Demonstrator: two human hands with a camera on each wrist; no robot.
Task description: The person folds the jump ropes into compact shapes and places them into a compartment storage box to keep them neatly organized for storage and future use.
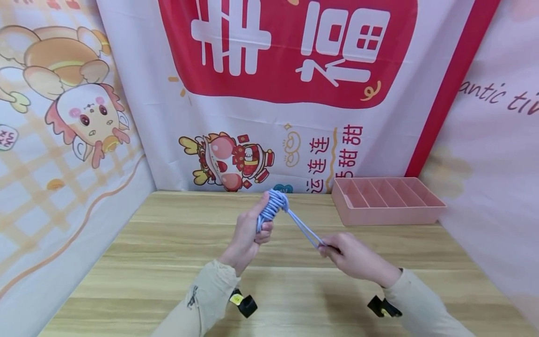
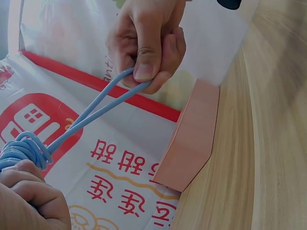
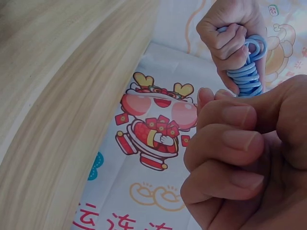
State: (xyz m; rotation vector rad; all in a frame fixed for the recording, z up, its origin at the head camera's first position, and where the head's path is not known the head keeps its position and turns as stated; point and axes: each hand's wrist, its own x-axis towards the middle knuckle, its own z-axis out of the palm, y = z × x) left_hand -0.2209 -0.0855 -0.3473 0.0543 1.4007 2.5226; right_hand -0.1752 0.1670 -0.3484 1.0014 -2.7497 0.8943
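A blue cord [image 1: 274, 205] is wound into a tight bundle of coils. My left hand [image 1: 248, 231] grips the lower end of that bundle above the table, its thumb lying along the coils. From the bundle's top, two strands run to the right and down to my right hand [image 1: 351, 255], which pinches them between thumb and fingers. In the left wrist view the strands form a loop whose end lies under the right thumb [image 2: 145, 64]. The right wrist view shows the left hand [image 3: 228, 40] curled round the coils, while the pinched end is hidden behind the right fingers.
A pink box with several compartments [image 1: 389, 216] stands at the back right of the wooden table [image 1: 177, 271]. Printed cloths hang as walls behind [image 1: 143, 93] and on both sides. Black straps hang at both wrists.
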